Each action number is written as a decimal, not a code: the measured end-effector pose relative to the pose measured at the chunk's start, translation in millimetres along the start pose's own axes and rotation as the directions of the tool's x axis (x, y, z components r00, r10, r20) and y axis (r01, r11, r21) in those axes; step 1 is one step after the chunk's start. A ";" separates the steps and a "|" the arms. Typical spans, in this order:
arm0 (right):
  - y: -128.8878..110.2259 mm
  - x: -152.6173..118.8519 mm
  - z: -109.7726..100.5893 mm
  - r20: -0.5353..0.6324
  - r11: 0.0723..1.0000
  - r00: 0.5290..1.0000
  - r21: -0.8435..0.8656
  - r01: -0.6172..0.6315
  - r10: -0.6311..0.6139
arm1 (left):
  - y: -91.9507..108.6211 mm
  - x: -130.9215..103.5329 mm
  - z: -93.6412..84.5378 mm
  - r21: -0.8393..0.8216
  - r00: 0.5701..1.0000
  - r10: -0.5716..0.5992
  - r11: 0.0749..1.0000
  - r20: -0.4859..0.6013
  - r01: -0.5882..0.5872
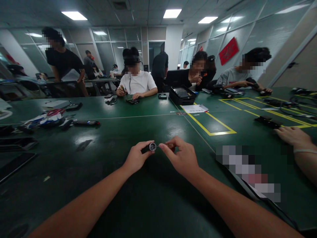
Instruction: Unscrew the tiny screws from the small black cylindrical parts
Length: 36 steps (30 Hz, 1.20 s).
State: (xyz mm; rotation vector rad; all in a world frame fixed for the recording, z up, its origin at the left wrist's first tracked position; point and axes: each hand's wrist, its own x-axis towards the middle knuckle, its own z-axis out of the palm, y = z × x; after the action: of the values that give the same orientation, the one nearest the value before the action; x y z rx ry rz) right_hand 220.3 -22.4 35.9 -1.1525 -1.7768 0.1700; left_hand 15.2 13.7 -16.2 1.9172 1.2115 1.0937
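Note:
Between the thumb and fingers of my left hand (136,156) is a small dark cylinder (152,146) with a pale ring round its end, facing me. My right hand (182,154) pinches a small screwdriver-like tool (170,145) with an orange-brown handle. The tool's thin shaft points left and reaches the ring's right edge; whether it touches is too small to tell. Both hands are above the green table (148,198), close together near the middle of the view.
A black pen-like tool (86,123) and cluttered bags (49,119) lie at left. A black tray (182,95) stands at the back. Papers (247,175) lie at right, near another person's hand (293,137). Several people sit or stand beyond the table.

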 end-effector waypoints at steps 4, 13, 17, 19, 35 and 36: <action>2.1 1.4 -0.2 -0.033 0.997 0.999 -0.078 0.005 -0.008 | -3.3 0.0 0.5 0.003 0.999 0.034 0.999 0.013 -0.034; 0.4 1.7 -1.7 0.073 0.996 0.994 -0.020 0.082 -0.081 | -4.0 1.8 -0.1 0.027 0.999 0.045 0.999 -0.001 -0.045; 0.7 0.9 -2.5 0.112 0.981 0.975 0.045 0.188 -0.192 | -4.9 2.2 0.3 0.021 0.999 0.046 0.999 -0.017 -0.046; 0.9 0.7 -3.2 0.123 0.981 0.973 0.043 0.191 -0.195 | -4.7 2.1 0.2 0.014 0.999 0.046 0.999 -0.014 -0.045; -5.3 0.2 -5.0 0.102 0.988 0.985 -0.047 0.148 -0.142 | -3.4 1.6 0.5 0.016 0.999 0.050 0.999 0.004 -0.050; -5.2 0.7 -5.7 0.105 0.987 0.983 -0.043 0.153 -0.147 | -2.3 1.7 0.3 0.020 0.999 0.048 0.999 0.003 -0.048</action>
State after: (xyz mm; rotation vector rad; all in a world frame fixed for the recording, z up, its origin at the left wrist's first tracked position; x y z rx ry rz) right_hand 221.5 -26.7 42.2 -1.0568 -1.9604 0.0950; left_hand 15.0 16.2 -17.6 1.9716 1.1843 1.1074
